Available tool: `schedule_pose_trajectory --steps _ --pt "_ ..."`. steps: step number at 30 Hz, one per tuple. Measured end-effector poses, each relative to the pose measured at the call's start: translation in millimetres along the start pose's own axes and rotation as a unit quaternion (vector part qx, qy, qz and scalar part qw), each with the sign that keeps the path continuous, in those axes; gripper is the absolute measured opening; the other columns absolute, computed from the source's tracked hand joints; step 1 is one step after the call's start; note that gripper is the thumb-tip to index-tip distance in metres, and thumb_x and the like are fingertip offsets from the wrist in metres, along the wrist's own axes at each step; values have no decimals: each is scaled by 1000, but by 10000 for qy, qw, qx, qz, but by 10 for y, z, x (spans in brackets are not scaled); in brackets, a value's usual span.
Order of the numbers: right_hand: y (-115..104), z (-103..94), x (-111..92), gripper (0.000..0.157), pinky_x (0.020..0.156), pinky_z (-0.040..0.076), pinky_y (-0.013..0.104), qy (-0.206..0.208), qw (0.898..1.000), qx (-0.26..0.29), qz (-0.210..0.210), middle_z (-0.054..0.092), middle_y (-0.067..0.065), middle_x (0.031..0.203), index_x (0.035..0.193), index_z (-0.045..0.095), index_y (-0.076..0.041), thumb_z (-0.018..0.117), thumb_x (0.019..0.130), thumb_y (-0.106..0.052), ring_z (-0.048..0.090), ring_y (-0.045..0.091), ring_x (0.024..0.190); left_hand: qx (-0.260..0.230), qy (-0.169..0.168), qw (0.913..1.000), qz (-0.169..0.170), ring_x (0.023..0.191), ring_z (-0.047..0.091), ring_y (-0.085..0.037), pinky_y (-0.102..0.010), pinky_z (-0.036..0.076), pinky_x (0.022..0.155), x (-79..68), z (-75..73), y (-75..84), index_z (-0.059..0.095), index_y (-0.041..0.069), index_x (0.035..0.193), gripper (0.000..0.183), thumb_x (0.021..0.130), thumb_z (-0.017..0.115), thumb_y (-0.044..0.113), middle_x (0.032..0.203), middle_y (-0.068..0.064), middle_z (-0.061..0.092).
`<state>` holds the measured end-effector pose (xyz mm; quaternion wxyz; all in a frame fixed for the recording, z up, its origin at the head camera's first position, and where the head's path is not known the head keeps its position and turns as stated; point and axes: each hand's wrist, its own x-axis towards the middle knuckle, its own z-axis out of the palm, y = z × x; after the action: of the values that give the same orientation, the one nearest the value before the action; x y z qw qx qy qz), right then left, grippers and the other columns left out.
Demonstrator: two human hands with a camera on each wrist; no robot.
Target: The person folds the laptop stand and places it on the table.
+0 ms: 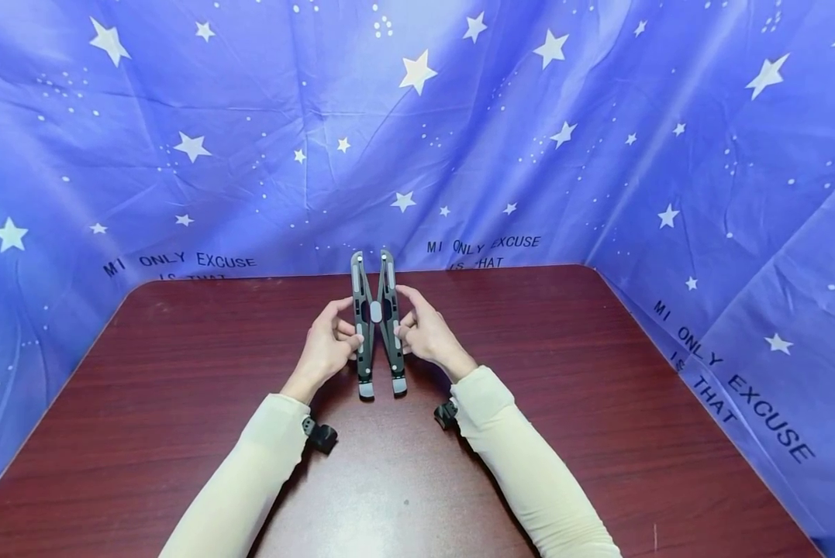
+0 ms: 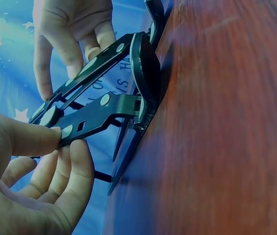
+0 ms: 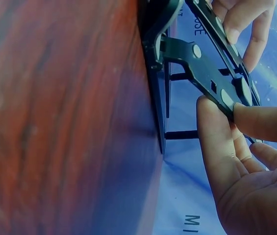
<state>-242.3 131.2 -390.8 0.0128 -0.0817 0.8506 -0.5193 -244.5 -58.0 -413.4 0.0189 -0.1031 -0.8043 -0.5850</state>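
Observation:
A dark folding laptop stand (image 1: pixel 376 311) with light grey pads stands on the table, its two long arms a narrow gap apart and joined by a hub at the middle. My left hand (image 1: pixel 326 345) grips the left arm, thumb on the upper face by a pad and fingers beneath. On the other side, my right hand (image 1: pixel 431 333) holds the right arm the same way. Both wrist views show the upper arms raised on struts above the base bars, with curved front lips (image 2: pixel 145 66) low by the table. The right thumb (image 3: pixel 263 120) presses close to a round pad.
The reddish-brown wooden table (image 1: pixel 180 434) reaches back to a blue star-printed curtain (image 1: pixel 263 101), which also hangs along both sides. A black wrist camera (image 1: pixel 322 436) is strapped on the left sleeve, another camera (image 1: pixel 446 415) on the right.

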Motion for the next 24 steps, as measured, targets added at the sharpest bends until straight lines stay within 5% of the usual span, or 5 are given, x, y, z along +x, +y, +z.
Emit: schedule_pose_trajectory --steps 24 --pt "-61 88 -15 78 54 53 38 -36 10000 -45 10 59 13 76 139 27 -31 47 78 14 60 24 63 -187 11 9998 -13 61 59 -22 -33 52 52 -9 132 46 40 25 133 69 77 62 -8 79 -14 57"
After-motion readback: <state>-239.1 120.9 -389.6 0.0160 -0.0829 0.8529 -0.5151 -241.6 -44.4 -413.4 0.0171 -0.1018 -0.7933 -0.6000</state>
